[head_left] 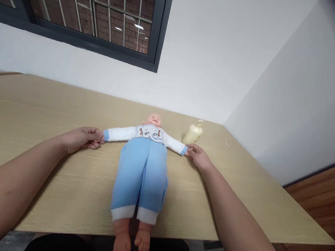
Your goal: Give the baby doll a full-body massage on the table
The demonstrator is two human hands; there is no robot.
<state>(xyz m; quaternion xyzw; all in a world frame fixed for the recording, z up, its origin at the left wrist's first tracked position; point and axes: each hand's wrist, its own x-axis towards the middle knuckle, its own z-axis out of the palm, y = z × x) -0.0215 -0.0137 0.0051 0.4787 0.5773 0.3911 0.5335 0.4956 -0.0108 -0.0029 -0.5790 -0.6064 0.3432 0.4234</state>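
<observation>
So I've got this baby doll [143,170] flat on its back on the table [41,111] right in front of me, head away from me, bare feet [121,245] poking out past the near edge. Both its arms are stretched straight out sideways and I've got one in each hand. My left hand [83,139] is pinching the doll's hand just past the blue cuff [106,135], thumb on top, fingers curled in. My right hand [198,157] has the other one the same sort of way, fingertips closed around it right by that cuff. It's got a white top [120,133] with an elephant face [151,133] on the chest and blue pants [132,169] with white bands at the ankles. There's a pale yellow bottle [192,134] just beyond my right hand, can't tell if they're touching. A skinny white strand [227,142] lies further right. Behind the table it's a plain white wall [204,66] and a dark-framed window [158,36] with bars [108,12].
</observation>
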